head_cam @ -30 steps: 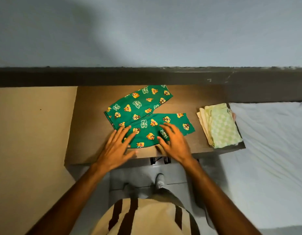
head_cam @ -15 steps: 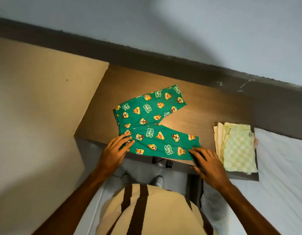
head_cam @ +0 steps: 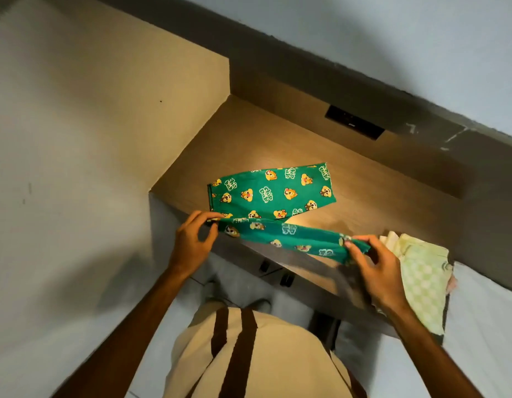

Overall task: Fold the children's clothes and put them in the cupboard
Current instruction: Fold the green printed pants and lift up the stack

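Observation:
A pair of green children's trousers (head_cam: 273,193) printed with yellow cartoon animals lies on a wooden table (head_cam: 249,147). The far leg rests flat on the tabletop. The near leg is lifted off the table's front edge and stretched between my hands. My left hand (head_cam: 191,242) pinches the waist end of that leg. My right hand (head_cam: 375,268) pinches its cuff end. A folded stack of pale yellow and green checked clothes (head_cam: 421,280) sits on the table's right end, just beyond my right hand.
A beige cupboard side (head_cam: 119,110) stands against the table's left edge. A dark wall panel with a black socket plate (head_cam: 354,126) runs behind the table. A white bed (head_cam: 484,326) lies to the right. My feet show on the tiled floor under the table.
Both hands went from resting flat on the near trouser leg to its two ends, gripped them and lifted the leg off the table. The camera tilted left.

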